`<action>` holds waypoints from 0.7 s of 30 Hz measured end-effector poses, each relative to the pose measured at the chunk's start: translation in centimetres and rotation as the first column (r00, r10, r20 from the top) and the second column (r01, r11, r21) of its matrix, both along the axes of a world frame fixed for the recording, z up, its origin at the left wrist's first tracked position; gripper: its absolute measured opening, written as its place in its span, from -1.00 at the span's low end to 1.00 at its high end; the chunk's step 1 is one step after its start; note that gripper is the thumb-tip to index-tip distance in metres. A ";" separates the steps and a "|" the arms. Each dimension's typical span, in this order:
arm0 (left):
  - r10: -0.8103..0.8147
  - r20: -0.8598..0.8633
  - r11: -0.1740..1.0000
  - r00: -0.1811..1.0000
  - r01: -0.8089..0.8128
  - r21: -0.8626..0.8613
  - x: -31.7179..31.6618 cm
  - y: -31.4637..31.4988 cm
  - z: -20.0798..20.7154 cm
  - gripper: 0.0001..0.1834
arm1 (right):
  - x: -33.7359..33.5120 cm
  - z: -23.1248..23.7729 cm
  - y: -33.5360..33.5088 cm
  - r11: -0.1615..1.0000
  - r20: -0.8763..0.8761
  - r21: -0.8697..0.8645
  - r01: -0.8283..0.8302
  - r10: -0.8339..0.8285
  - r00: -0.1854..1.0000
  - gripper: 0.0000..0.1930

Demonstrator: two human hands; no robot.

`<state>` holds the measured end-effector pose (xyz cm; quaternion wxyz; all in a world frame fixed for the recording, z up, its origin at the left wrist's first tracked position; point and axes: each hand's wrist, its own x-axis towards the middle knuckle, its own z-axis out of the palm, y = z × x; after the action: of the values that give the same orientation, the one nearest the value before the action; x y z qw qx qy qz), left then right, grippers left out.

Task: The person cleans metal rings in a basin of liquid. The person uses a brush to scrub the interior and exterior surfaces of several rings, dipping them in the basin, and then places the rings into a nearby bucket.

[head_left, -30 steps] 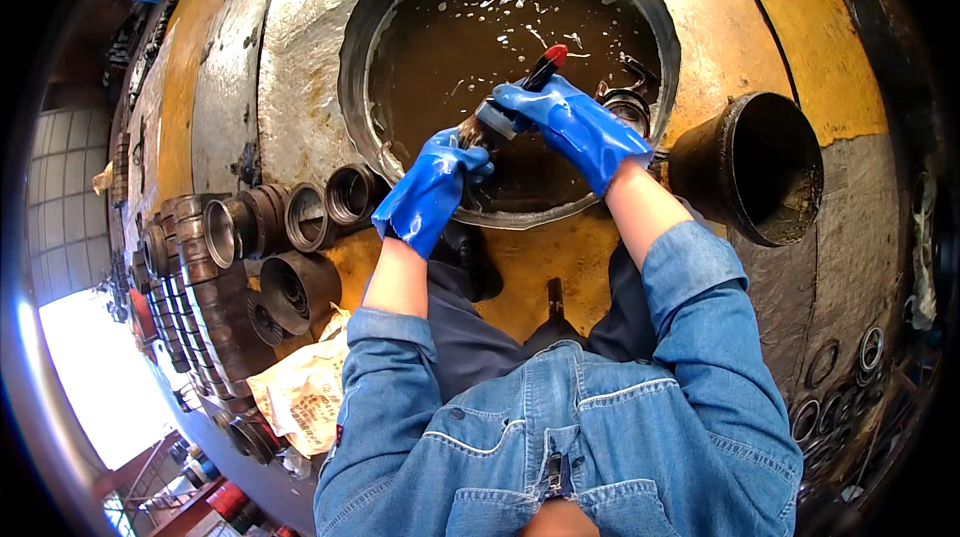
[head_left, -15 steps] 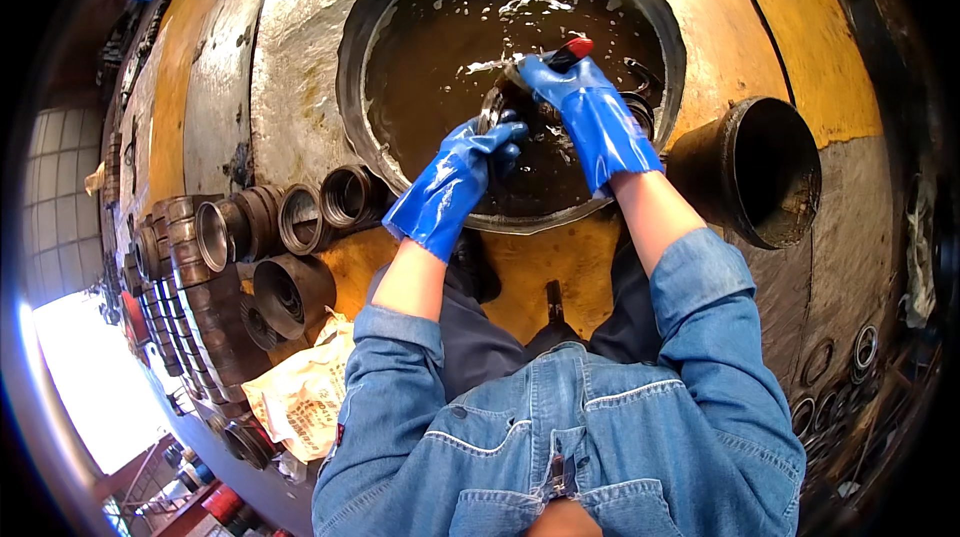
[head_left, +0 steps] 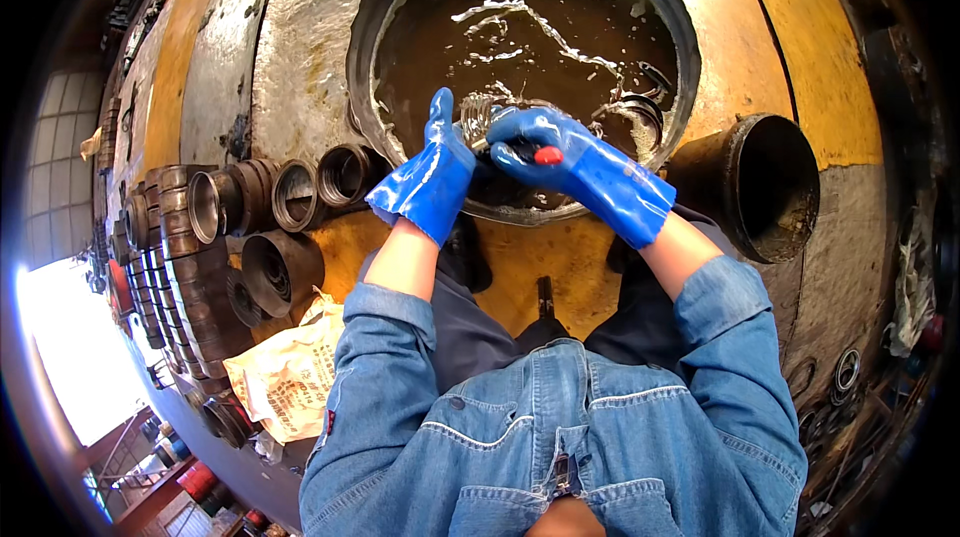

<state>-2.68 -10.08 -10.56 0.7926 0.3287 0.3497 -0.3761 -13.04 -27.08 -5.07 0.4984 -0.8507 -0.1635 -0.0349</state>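
Both my hands wear long blue rubber gloves, close together over the near part of a round black tub [head_left: 360, 67] of murky brown liquid. My right hand [head_left: 550, 152] is closed round a brush with a dark handle and a red end [head_left: 548, 155]; its bristles are hidden. Next to it my left hand [head_left: 435, 167] has its thumb stretched upward, its fingers out of sight round a wet, shiny metal ring [head_left: 478, 117]. In the liquid at the tub's right side sit more round metal parts [head_left: 640, 115].
A large dark open cylinder [head_left: 775, 187] lies right of the tub. To the left are several metal sleeves [head_left: 345, 175], stacked parts [head_left: 195, 277] and a crumpled printed paper bag [head_left: 290, 367]. Several rings [head_left: 847, 369] lie at the right on the stained floor boards.
My right hand has come down nearer to me, turning the brush's red end toward me. My left hand has tilted up with its thumb raised. The liquid's surface is more stirred.
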 end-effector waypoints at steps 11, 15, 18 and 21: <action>-0.346 0.099 0.917 0.933 0.358 -0.173 1.5 2.8 -1.2 -0.18 | -4.0 -0.3 -1.4 0.949 -0.329 -0.270 -0.161 0.067 0.942 -0.77; -0.392 0.287 0.913 0.874 0.407 0.007 -0.1 1.8 -1.1 -0.48 | -3.3 -1.3 -3.4 0.916 -0.477 -0.401 0.013 -0.221 0.851 -0.74; -0.547 0.552 0.836 0.629 0.451 0.313 -2.8 1.7 3.1 -0.50 | -0.6 -0.7 -5.7 0.846 -0.559 -0.519 0.122 -0.444 0.700 -0.61; -0.603 0.528 0.793 0.598 0.524 0.312 -2.5 2.6 4.4 -0.53 | -0.5 0.9 -7.6 0.860 -0.634 -0.079 0.503 -0.433 0.641 -0.45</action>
<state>-5.17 -7.46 -6.20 0.6787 0.5725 -0.0206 -0.4595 -13.54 -34.65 -4.17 0.5411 -0.7971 0.2415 0.1163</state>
